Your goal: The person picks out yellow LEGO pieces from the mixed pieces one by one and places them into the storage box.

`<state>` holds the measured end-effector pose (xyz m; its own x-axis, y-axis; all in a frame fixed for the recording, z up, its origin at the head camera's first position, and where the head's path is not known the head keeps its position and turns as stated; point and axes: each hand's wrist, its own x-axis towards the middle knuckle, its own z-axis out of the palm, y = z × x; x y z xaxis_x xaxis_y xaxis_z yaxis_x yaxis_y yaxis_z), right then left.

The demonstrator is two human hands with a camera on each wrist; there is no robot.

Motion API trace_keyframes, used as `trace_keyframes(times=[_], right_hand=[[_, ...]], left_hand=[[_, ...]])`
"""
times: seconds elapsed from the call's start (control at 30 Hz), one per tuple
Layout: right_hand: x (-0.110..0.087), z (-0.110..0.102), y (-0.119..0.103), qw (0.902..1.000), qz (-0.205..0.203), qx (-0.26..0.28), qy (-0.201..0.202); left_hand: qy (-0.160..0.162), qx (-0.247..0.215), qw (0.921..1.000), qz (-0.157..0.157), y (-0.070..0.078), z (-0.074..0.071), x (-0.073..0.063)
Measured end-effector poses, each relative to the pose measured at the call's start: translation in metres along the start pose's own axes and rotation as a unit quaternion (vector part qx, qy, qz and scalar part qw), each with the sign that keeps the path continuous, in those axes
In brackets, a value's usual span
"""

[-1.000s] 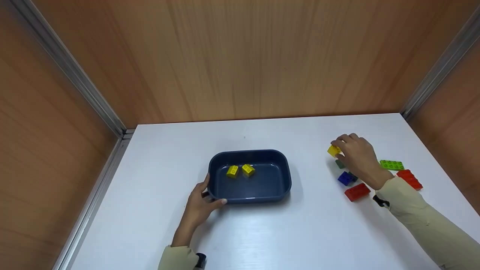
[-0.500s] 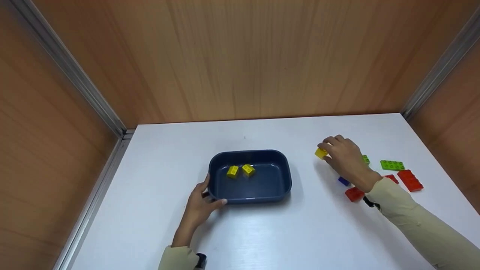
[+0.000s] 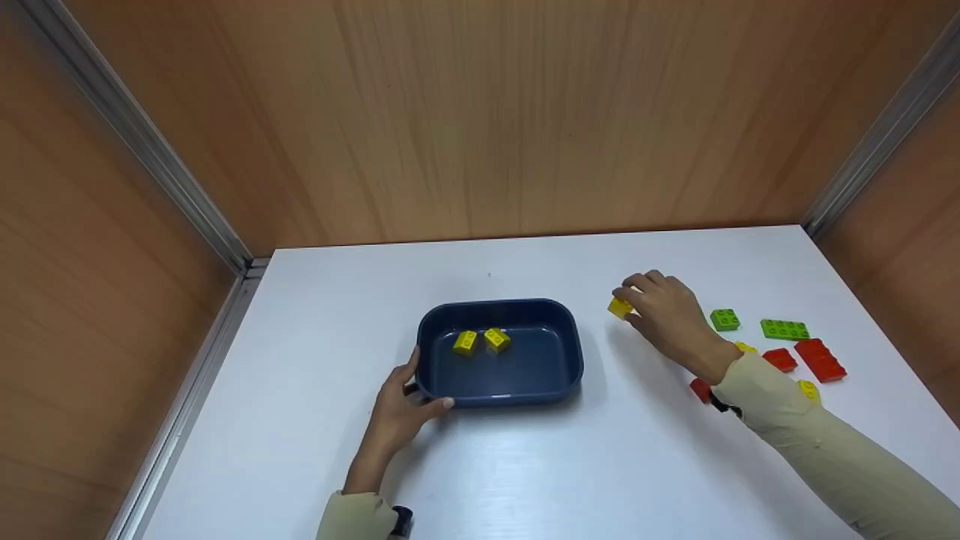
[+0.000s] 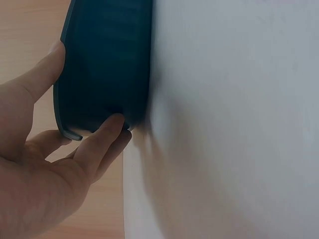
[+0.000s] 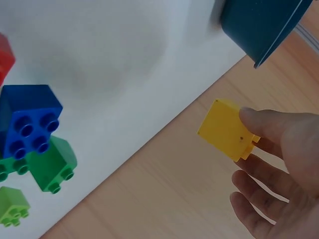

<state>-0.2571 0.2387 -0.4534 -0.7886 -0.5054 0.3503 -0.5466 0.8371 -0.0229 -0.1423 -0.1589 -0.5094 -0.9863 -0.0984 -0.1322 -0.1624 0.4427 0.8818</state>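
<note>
A dark blue rectangular dish [image 3: 499, 399] stands on the white table with two small yellow toy bricks [image 3: 466, 343] inside. My left hand [image 3: 395, 415] grips the dish's left end; in the left wrist view, its thumb presses the rim and its fingers lie round the end wall [image 4: 99, 99]. To the right of the dish, above the table, my right hand [image 3: 667, 315] pinches a yellow brick [image 5: 224, 128] between thumb and fingers. In the right wrist view the brick's studs face the palm, and the dish's corner [image 5: 259, 30] shows beyond it.
Loose bricks lie at the right, partly behind the right forearm: green [image 3: 724, 320], long light green [image 3: 784, 329], red [image 3: 820, 361] and yellow [image 3: 809, 390]. A blue brick [image 5: 32, 117] shows in the right wrist view. Wooden panels [image 3: 480, 120] enclose the table's back and sides.
My right hand has moved left toward the dish with the yellow brick, uncovering green, red and yellow bricks behind it. The left hand and the dish have stayed in place.
</note>
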Motion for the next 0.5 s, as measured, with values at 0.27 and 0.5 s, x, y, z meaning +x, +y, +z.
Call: trace_keyframes(times=[0.27,0.5], right_hand=[[0.007,-0.003,-0.010,1.0000,-0.001,0.007,-0.002],[0.013,-0.003,-0.021,0.9999,-0.002,0.008,-0.006]], left_hand=[[0.003,0.002,1.0000,0.003,0.000,0.000,0.000],[0.000,-0.001,1.0000,-0.003,0.000,0.000,-0.001]])
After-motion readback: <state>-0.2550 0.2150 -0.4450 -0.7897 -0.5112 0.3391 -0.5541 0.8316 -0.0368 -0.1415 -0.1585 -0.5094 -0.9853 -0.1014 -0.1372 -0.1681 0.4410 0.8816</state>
